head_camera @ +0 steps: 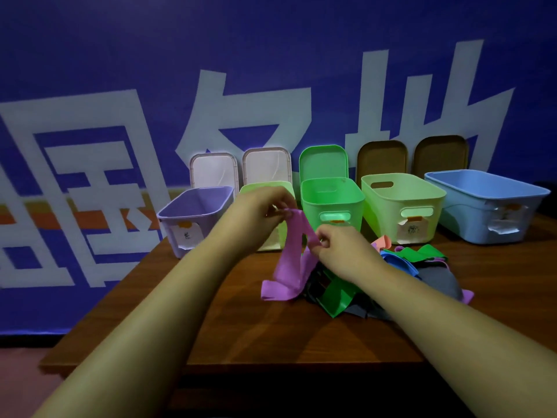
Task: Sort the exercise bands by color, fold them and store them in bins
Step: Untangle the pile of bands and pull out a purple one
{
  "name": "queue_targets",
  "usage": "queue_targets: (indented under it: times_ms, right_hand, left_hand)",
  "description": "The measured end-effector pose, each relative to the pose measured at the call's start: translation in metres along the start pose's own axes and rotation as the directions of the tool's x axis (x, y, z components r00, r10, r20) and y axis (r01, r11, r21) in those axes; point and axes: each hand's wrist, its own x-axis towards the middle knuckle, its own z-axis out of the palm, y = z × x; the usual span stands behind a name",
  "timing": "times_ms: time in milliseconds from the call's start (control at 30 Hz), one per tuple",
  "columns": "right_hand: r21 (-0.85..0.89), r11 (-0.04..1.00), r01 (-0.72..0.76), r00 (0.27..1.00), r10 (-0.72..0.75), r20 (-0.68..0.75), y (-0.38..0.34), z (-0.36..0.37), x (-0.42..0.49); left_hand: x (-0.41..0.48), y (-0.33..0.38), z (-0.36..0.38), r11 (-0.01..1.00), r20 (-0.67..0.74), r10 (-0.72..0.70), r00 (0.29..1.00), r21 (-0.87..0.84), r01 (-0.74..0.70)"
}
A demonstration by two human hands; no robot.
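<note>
Head view shows the left hand (265, 208) and right hand (343, 248) each pinching the purple exercise band (291, 267), its tail trailing on the surface (256, 333) beside the mixed pile (401, 267); aligning the ends squarely before folding should suit the purple bin (193, 218).

White characters (373, 101) 国各地 on the blue wall (120, 40) — bin labels (187, 235) illegible.
</note>
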Motion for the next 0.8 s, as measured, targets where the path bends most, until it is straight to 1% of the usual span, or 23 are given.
queue_targets:
  times_ms: [100, 167, 300, 433, 500, 567, 633, 733, 800]
  right_hand:
    - [0.094, 0.995, 0.045, 0.999, -0.047, 0.013, -0.017, -0.005, -0.002]
    - [0.163, 0.986, 0.046, 0.998, -0.053, 0.041, -0.026, -0.011, -0.003]
    - [0.371, 0.928, -0.033, 0.992, -0.015, 0.126, -0.031, -0.021, -0.005]
    - [0.542, 0.835, -0.093, 0.989, 0.014, 0.147, -0.031, -0.030, -0.003]
    - [0.573, 0.814, -0.095, 0.992, 0.027, 0.126, -0.033, -0.038, -0.004]
    - [0.563, 0.824, -0.068, 0.996, 0.021, 0.089, -0.035, -0.051, -0.002]
    - [0.535, 0.845, -0.024, 0.999, -0.001, 0.046, -0.040, -0.065, 0.002]
    - [0.499, 0.865, 0.055, 0.998, -0.051, -0.022, -0.054, -0.084, 0.008]
    - [0.485, 0.866, 0.120, 0.993, -0.095, -0.074, -0.065, -0.096, 0.012]
  left_hand:
    - [0.020, 0.013, -0.026, 1.000, -0.044, 0.020, 0.999, 0.010, -0.019]
    - [0.031, 0.020, -0.040, 0.999, -0.070, 0.036, 0.997, 0.032, -0.034]
    - [0.048, 0.028, -0.060, 0.997, -0.118, 0.054, 0.992, 0.062, -0.047]
    - [0.059, 0.036, -0.076, 0.996, -0.147, 0.048, 0.988, 0.087, -0.035]
    - [0.062, 0.039, -0.080, 1.000, -0.158, 0.023, 0.987, 0.023, -0.019]
    - [0.063, 0.042, -0.083, 0.999, -0.157, -0.006, 0.988, -0.043, -0.001]
    - [0.063, 0.044, -0.084, 0.997, -0.140, -0.024, 0.990, -0.080, 0.013]
    - [0.059, 0.045, -0.083, 0.996, -0.121, -0.025, 0.992, -0.083, 0.015]
    - [0.058, 0.043, -0.082, 0.992, -0.120, -0.036, 0.992, -0.124, 0.021]
